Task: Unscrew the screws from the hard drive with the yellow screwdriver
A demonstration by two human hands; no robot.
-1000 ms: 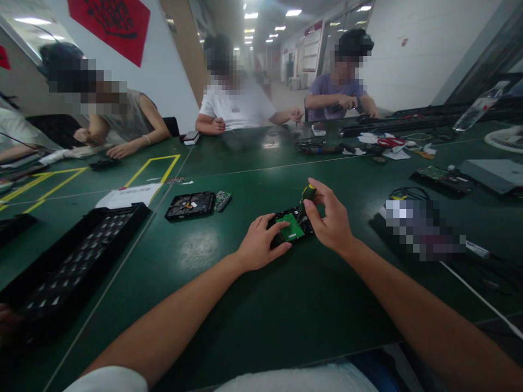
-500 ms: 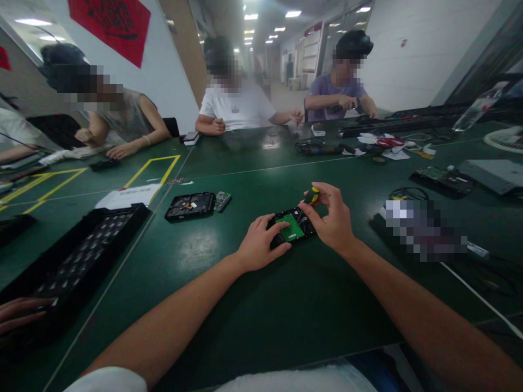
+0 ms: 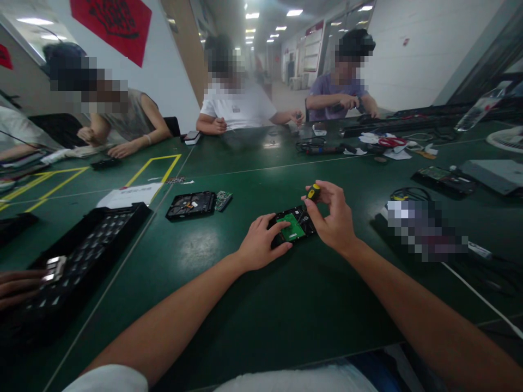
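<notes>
A hard drive (image 3: 304, 218) with a green circuit board (image 3: 291, 228) facing up lies on the table in front of me. My left hand (image 3: 262, 242) grips its left end, thumb along the near edge and the index finger lying on the board. In my right hand (image 3: 333, 215) is a small screwdriver with a yellow and black handle (image 3: 313, 192), pinched between thumb and fingers above the drive's right end. Whether its tip touches a screw I cannot make out. To the left lie another hard drive (image 3: 190, 207) and a loose circuit board (image 3: 224, 201).
At the left, a co-worker's hand (image 3: 18, 287) holds a silvery piece (image 3: 54, 269) over a long black tray (image 3: 133, 215). A blurred-out object (image 3: 425, 231) and cables lie to my right. Several people sit across the green table (image 3: 261, 321).
My right hand has tilted the screwdriver, so more of its yellow end shows. My left hand stays on the drive. The co-worker's hand at left has shifted, and a silvery piece now shows.
</notes>
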